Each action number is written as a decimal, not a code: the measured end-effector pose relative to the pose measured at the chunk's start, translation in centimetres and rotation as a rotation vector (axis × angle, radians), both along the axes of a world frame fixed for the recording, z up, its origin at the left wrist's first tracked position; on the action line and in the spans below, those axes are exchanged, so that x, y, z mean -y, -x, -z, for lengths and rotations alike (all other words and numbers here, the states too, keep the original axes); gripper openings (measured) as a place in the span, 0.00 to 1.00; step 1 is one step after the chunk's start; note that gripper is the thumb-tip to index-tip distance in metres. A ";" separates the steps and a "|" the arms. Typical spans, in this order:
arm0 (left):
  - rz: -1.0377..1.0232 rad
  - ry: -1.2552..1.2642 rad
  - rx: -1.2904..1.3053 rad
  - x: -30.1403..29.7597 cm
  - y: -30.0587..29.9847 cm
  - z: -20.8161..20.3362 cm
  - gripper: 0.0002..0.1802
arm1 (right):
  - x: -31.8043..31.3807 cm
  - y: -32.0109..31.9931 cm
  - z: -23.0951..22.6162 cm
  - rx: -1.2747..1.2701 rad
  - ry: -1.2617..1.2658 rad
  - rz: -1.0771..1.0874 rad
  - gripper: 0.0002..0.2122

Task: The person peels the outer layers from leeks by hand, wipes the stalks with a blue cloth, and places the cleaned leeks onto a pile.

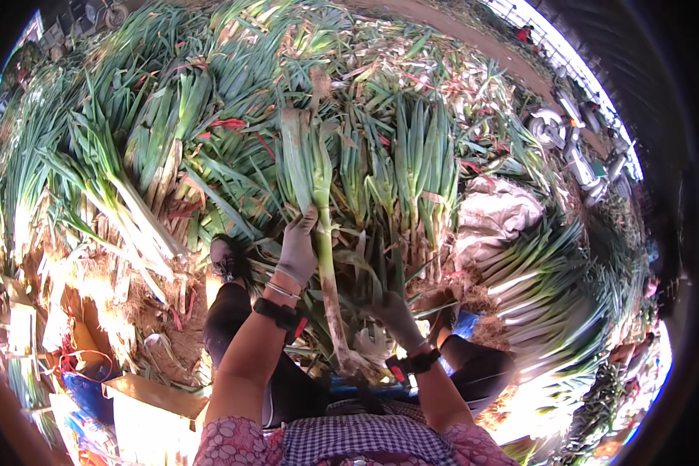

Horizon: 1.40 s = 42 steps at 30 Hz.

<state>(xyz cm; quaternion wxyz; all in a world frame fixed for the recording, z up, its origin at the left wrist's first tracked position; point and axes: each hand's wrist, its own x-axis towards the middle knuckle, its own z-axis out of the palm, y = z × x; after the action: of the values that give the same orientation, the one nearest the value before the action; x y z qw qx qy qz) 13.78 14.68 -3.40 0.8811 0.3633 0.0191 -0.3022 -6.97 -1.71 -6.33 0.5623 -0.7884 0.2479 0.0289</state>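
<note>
My gloved left hand [299, 247] is closed around the green middle of a large leek [326, 268]. It stands nearly upright before me, leaves up, its pale root end low between my knees. To the right, my gloved right hand [400, 320] is lower down, its fingers closed on a long green leek leaf [371, 276] that curves down to it. The fingertips are partly hidden. Behind the held leek, bunches of leeks [423, 151] lean together with their leaves upward.
Heaped leeks [241, 70] cover the ground ahead. On the left are more leeks [140, 213], a cardboard box [159, 392] and a blue bucket [89, 396]. A pale crumpled sack [493, 213] and a row of leeks [536, 299] lie on the right.
</note>
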 end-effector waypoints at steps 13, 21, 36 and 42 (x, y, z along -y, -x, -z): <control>0.022 0.151 -0.200 0.3 2.1 2.6 0.19 | -5.3 -10.0 -4.5 0.546 0.664 -0.210 0.05; 0.254 0.220 -0.142 -0.6 1.5 -0.2 0.17 | -4.8 -9.1 -5.0 0.498 0.364 -0.156 0.06; 0.116 -0.061 0.032 -0.9 1.6 -0.9 0.14 | -6.7 -6.3 -4.9 0.334 0.206 -0.025 0.21; 0.082 -0.061 0.066 0.4 2.1 0.1 0.16 | -7.5 -11.3 -2.9 0.283 -0.104 0.173 0.21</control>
<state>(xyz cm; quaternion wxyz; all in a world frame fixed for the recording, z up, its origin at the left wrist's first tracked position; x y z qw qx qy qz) 11.66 14.28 -3.50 0.8567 0.4000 -0.0156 -0.3254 4.29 5.76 -3.48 0.6318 -0.7302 0.2316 -0.1182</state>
